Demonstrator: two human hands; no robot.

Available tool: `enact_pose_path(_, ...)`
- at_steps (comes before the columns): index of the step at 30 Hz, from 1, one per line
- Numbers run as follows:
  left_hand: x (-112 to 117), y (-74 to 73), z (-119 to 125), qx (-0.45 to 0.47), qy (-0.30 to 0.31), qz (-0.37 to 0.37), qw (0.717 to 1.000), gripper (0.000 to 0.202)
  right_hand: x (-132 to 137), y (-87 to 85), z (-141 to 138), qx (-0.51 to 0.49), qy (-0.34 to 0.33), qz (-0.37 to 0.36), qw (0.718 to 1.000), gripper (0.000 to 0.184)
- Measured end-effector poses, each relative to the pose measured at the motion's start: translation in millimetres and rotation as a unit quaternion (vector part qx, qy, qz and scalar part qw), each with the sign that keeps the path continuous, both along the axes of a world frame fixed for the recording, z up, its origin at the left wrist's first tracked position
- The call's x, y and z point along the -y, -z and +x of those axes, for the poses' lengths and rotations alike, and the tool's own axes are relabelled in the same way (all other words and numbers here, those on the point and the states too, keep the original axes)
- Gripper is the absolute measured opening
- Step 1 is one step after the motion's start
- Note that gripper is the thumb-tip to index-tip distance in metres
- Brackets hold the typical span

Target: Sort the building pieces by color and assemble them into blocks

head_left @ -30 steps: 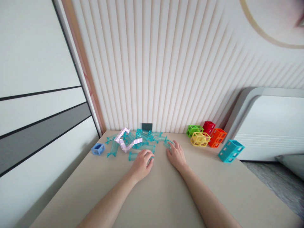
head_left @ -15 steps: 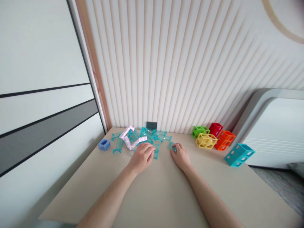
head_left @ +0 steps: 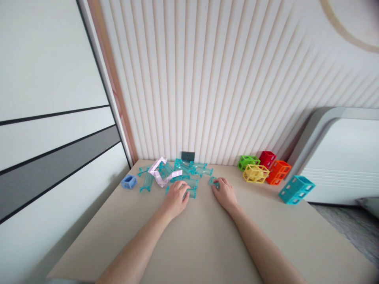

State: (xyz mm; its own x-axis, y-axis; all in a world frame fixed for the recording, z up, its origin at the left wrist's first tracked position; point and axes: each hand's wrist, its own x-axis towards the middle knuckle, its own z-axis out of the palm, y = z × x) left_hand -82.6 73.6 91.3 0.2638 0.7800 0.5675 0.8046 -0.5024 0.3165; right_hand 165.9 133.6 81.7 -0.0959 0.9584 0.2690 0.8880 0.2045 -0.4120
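My left hand [head_left: 177,199] bends its fingers over a see-through teal trough-shaped piece [head_left: 192,193] at the near edge of a loose pile. Thumb and forefinger are at that piece's left end, which they partly hide. Farther right, my right hand [head_left: 225,193] rests on the table with its fingers closed round a small see-through teal piece [head_left: 212,180], whose right part is covered. Several more teal trough pieces [head_left: 184,167] lie heaped behind my hands. On the heap's left side sits a zigzag pale-purple strip [head_left: 160,180].
A blue open-frame block [head_left: 129,181] lies at the table's left edge. On the right stand green [head_left: 248,161], yellow [head_left: 256,173], red [head_left: 267,158], orange [head_left: 278,172] and teal [head_left: 296,190] frame blocks. A black socket [head_left: 188,156] is on the ribbed wall behind the table [head_left: 201,244].
My left hand has shifted slightly left and its fingers now lie lower on the teal piece, with more of it showing. My right hand keeps its place. The view has turned a little.
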Motion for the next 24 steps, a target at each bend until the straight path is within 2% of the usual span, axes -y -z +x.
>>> enact_pose_path(5, 6, 4.3, 12, 0.0, 0.033, -0.023, 0.999, 0.019, 0, -0.4, -1, 0.006, -0.001, -0.007, 1.0, 0.019)
enact_pose_path(9, 6, -3.5, 9, -0.003, 0.027, -0.008, 1.0, 0.021, 1, -2.6, -1, 0.015, 0.0, -0.016, 1.0, 0.022)
enact_pose_path(12, 0, -15.1, -5, -0.01, -0.031, 0.035, 0.999, 0.023, 2, -3.8, -1, 0.016, -0.002, -0.015, 1.0, 0.022)
enact_pose_path(16, -16, -24.5, -34, -0.022, -0.156, 0.081, 0.984, 0.021, 3, -4.9, -2, 0.021, -0.004, -0.017, 1.0, 0.021)
enact_pose_path(20, -25, -20.3, -57, -0.046, -0.234, 0.07, 0.969, 0.022, 3, -5.1, -2, 0.023, -0.004, -0.017, 1.0, 0.022)
enact_pose_path(24, -24, -16.2, -65, -0.061, -0.295, 0.045, 0.953, 0.026, 3, -4.2, -2, 0.02, -0.007, -0.016, 1.0, 0.022)
